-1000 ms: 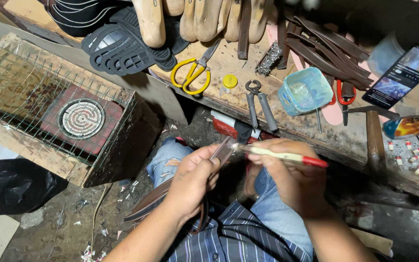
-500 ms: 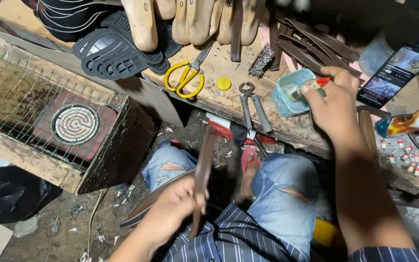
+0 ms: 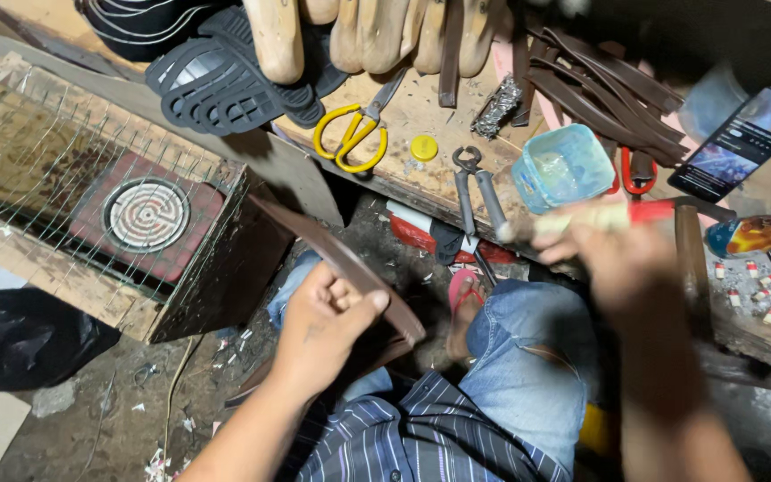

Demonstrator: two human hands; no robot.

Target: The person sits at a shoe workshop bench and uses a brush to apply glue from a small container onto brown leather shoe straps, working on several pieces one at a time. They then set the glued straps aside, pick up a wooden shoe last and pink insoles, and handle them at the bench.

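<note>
Left hand (image 3: 327, 326) grips the brown strap (image 3: 341, 263); right hand (image 3: 622, 259), blurred, holds a brush (image 3: 582, 217) by the tub (image 3: 562, 167): keep the strap steady

A scuffed wooden workbench (image 3: 421, 116) stands over a littered dirt floor (image 3: 91, 419).

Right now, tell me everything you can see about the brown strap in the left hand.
The strap is a long, flat, dark brown strip that looks like leather. It runs slantwise from upper left to lower right, slightly bowed. The left hand pinches it near its lower end, thumb on top. Its upper end hangs free beside the wire-topped box.
</note>
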